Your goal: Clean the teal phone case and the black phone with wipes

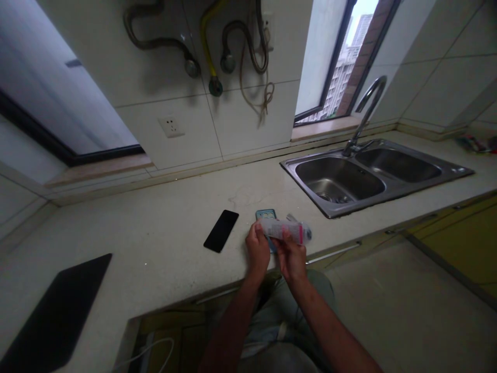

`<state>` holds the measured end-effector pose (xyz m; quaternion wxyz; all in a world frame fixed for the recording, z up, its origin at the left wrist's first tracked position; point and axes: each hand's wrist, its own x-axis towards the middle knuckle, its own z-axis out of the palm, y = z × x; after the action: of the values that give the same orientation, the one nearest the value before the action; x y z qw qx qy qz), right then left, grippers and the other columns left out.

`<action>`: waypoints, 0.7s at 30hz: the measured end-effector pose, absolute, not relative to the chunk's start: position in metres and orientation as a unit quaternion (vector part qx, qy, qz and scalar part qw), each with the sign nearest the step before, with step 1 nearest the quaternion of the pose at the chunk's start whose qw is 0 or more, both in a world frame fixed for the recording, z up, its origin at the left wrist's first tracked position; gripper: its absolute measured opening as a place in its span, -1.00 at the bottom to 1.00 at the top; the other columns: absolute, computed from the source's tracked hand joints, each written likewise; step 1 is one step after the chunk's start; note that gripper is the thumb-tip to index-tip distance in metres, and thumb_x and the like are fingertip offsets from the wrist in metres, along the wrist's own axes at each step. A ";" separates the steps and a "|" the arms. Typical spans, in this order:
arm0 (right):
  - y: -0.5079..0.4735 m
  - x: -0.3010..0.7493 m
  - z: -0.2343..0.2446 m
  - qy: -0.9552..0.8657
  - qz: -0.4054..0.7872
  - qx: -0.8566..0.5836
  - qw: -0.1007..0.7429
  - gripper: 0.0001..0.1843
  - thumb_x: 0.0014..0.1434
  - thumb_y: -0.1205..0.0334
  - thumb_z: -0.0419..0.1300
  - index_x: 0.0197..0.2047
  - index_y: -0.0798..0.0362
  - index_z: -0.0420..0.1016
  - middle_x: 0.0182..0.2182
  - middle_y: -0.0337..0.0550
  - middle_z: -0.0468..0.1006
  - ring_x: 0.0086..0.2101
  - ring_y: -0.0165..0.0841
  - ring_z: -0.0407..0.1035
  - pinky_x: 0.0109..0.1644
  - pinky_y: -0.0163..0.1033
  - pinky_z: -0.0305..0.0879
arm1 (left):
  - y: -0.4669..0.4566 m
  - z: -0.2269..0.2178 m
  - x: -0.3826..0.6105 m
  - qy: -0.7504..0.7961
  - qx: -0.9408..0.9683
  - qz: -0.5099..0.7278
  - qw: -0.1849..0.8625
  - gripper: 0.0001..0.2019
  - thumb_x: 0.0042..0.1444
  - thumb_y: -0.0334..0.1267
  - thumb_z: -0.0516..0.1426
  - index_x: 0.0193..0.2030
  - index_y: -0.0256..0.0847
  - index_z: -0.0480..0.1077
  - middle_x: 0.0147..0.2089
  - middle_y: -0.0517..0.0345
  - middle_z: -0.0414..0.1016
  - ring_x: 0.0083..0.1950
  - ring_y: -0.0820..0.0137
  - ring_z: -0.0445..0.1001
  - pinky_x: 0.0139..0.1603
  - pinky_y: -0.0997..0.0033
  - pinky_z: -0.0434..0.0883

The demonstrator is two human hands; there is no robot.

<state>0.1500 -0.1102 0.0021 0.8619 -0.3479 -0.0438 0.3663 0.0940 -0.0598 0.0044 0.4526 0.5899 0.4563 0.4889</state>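
Between my two hands lies a whitish, see-through tube-shaped bottle or pack (276, 228) with printing and a pink band. My left hand (258, 249) grips its left end, fingers closed. My right hand (290, 255) holds the right part from below, thumb on the label. The right end looks clear with something dark in it, too blurred to name. Beneath it a blue phone case (265, 213) with camera cutouts lies on the counter, partly hidden by my hands. A black smartphone (221, 231) rests to the left, apart from both hands. A small greyish piece (290, 217) shows just behind the bottle or pack.
A double steel sink (330, 211) with a tap (370, 101) is set into the pale counter (166, 217) at right. A dark flat panel (64, 305) lies at left. Pipes (155, 44) and a socket (171, 126) are on the wall; a white cable (159, 342) hangs below.
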 end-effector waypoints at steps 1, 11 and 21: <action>-0.111 0.150 0.001 -0.043 0.367 -0.341 0.864 -0.66 -0.04 0.20 0.49 -0.17 0.03 0.59 -0.17 -0.16 0.67 -0.07 -0.24 0.55 0.06 -0.05 0.54 | -0.059 0.005 0.094 0.460 0.590 0.485 0.452 -0.50 0.33 0.09 -0.10 -0.03 -0.23 0.49 -0.07 -0.12 0.61 -0.04 0.21 0.56 0.00 0.21 0.46; -0.118 0.184 0.000 -0.002 0.445 -0.244 0.862 -0.72 0.09 0.10 0.42 -0.12 -0.09 0.56 -0.11 -0.20 0.67 -0.08 -0.24 0.56 -0.08 -0.05 0.59 | -0.036 0.004 0.090 0.423 0.571 0.440 0.549 -0.46 0.25 0.21 -0.06 -0.21 -0.26 0.45 -0.51 0.16 0.42 -0.56 0.45 0.33 -0.49 0.46 0.30; -0.155 0.249 -0.017 0.055 0.371 -0.232 0.898 -0.74 0.14 0.09 0.37 -0.12 -0.02 0.57 -0.15 -0.17 0.69 -0.07 -0.31 0.56 -0.02 -0.12 0.58 | -0.023 0.030 0.102 0.381 0.795 0.288 0.373 -0.73 0.27 -0.15 0.07 -0.02 -0.20 0.49 -0.13 0.00 0.59 -0.09 0.27 0.53 0.00 0.28 0.41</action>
<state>0.2487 -0.1553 -0.0165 0.8976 -0.2317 0.0552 0.3709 0.1017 -0.0228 0.0295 0.3734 0.7953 0.3808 0.2880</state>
